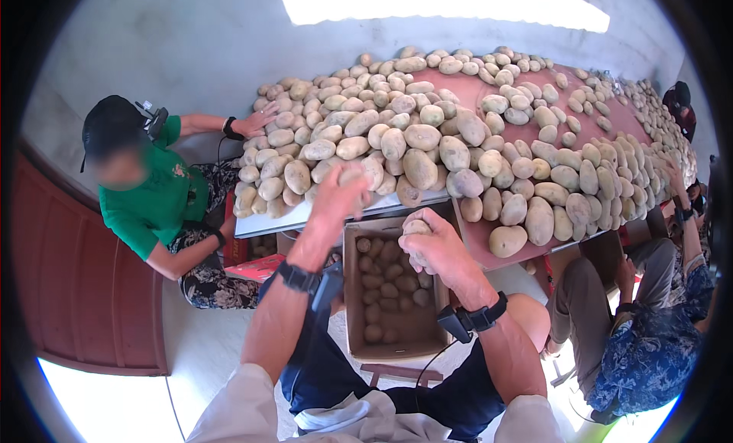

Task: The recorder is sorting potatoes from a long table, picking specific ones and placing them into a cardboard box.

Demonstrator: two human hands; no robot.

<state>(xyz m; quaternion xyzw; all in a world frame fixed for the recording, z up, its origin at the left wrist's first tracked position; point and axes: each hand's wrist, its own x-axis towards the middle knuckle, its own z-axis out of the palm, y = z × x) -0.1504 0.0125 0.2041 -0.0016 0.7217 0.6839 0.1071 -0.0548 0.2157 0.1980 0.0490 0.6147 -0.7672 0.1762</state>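
Note:
My right hand [441,248] is closed around a potato [417,228], held over the open cardboard box [352,334] between my knees. Several potatoes [389,290] lie in the bottom of that box. At the front of a large potato heap [361,123], my left hand [339,194] is blurred, its fingers at a potato [351,173]. Whether those fingers grip it cannot be made out. Both wrists wear black straps with small devices.
A person in a green shirt [154,197] on the left rests a hand on the heap. On the right sits a person in a blue patterned shirt [647,351]. The potatoes cover much of a table with a reddish top [521,134]. A red carton [260,267] stands left of my box.

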